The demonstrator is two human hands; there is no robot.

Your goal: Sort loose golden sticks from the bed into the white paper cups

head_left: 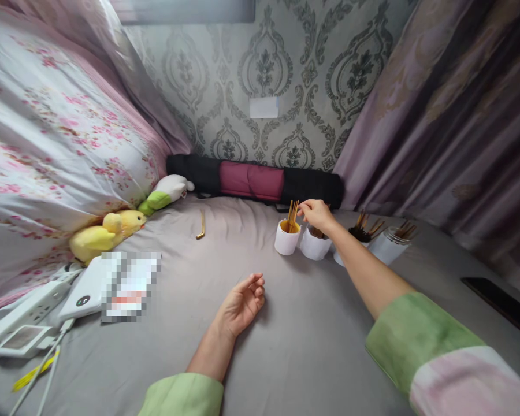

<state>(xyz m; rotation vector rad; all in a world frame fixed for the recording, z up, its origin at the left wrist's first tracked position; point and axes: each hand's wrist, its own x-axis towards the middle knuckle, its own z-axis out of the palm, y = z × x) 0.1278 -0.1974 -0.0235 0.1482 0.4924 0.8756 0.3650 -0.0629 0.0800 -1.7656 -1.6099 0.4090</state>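
My right hand [317,215] reaches over the row of white cups, its fingers pinched at the right side of the thin wooden sticks [292,216]. They appear to grip one stick, though the fingertips partly cover it. These sticks stand in the leftmost white cup [286,241], which has a yellow inside. Below my wrist is a second white cup [314,247] with a dark inside and more sticks, partly hidden by the hand. My left hand [245,300] rests palm up on the grey sheet, fingers loosely curled in and thumb near the index finger, with nothing visible in it.
Behind my right forearm stand a dark-mouthed cup [359,233] and a tilted-looking white jar [390,245], both holding sticks. A bent gold rod [201,225] lies left. Plush toys [108,231], a power bank [89,286] and a power strip [30,315] line the left side; a dark phone-like slab [498,303] lies right.
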